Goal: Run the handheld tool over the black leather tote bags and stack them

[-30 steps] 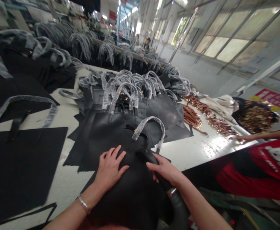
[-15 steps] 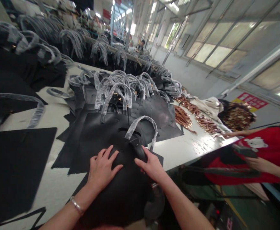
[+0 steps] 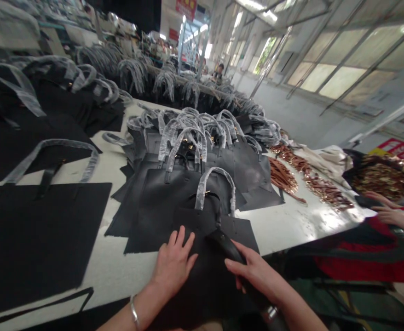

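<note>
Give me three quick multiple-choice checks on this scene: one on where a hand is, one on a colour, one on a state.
1. Where does the left hand lie?
A. On the loose metal pieces
B. Flat on the black leather bag
C. On a co-worker's sleeve

2. What colour are the heaped strips to the right?
A. White
B. Black
C. Copper

3. How is the right hand set?
A. Curled round the black leather handle
B. Flat with its fingers spread
C. Lifted clear of the bag

1: B, the fingers are spread on the leather.
2: C, the strips show a shiny copper tone.
3: A, the fingers wrap the handle.
</note>
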Action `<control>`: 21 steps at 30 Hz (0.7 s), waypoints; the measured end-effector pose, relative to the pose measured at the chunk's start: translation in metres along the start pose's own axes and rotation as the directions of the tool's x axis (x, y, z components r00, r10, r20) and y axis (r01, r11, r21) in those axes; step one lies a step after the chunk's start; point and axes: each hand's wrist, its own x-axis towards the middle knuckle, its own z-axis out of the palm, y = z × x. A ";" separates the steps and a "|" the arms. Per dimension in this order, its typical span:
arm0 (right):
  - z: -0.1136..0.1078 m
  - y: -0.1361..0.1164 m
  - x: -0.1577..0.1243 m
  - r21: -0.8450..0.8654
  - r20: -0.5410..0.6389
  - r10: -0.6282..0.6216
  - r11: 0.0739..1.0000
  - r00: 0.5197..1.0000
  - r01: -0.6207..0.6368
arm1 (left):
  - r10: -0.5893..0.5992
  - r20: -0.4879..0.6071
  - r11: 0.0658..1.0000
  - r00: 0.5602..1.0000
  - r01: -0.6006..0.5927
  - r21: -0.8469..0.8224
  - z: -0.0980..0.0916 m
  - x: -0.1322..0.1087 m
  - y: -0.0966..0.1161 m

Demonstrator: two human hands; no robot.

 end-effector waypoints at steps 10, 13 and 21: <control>-0.013 -0.006 0.031 0.075 -0.068 0.023 0.997 0.997 -0.018 | 0.069 -0.034 0.997 0.997 -0.068 0.042 -0.003 0.010 0.001; -0.013 -0.010 0.048 0.031 -0.173 -0.033 0.999 0.984 0.039 | 0.068 -0.043 0.997 0.997 -0.067 0.026 -0.002 0.010 0.000; -0.007 -0.017 0.024 -0.031 0.015 -0.042 0.999 0.999 0.042 | 0.054 -0.091 0.995 0.994 -0.061 -0.078 0.005 0.004 -0.005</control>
